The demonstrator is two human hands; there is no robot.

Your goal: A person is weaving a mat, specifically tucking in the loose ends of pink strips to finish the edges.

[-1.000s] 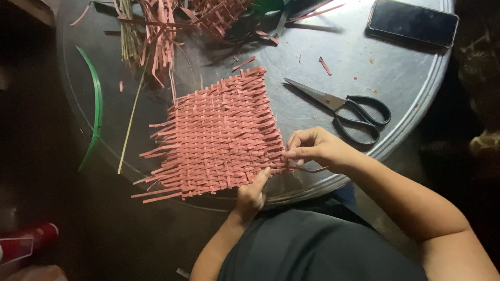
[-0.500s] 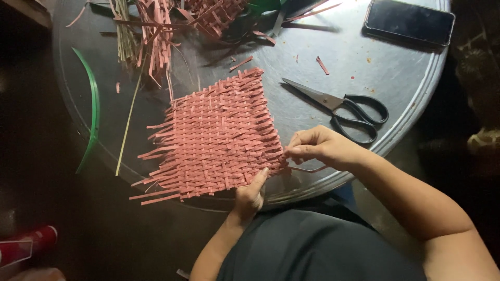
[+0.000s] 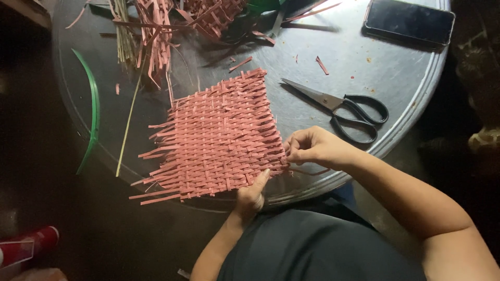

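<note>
While our 2 hands work its near right corner, the square pink mat woven from flat strips point(image 3: 216, 138) lies flat on the round grey metal tabletop point(image 3: 396, 99), its loose strip ends fringing out to the left and near edges. Compared with half a second ago almost nothing has shifted: the mat sits in the same spot and both hands keep their places, so we judge the weaving at this corner is in a slow, fiddly stage, not a fresh pass.

Our right hand point(image 3: 312, 148) is curled narrow, thumb and fingertips pinched on a strip end at the mat's right edge, forearm coming in from the near right. Our left hand point(image 3: 251, 192) rises from below the table edge, thumb pressed on the mat's near edge, holding it down.

Just right of the mat lie black-handled scissors point(image 3: 346, 106), blades shut. Farther right rests a dark phone point(image 3: 409, 21). Loose pink strips point(image 3: 156, 31) pile at the far side, and a green curved strip point(image 3: 94, 109) lies left.
</note>
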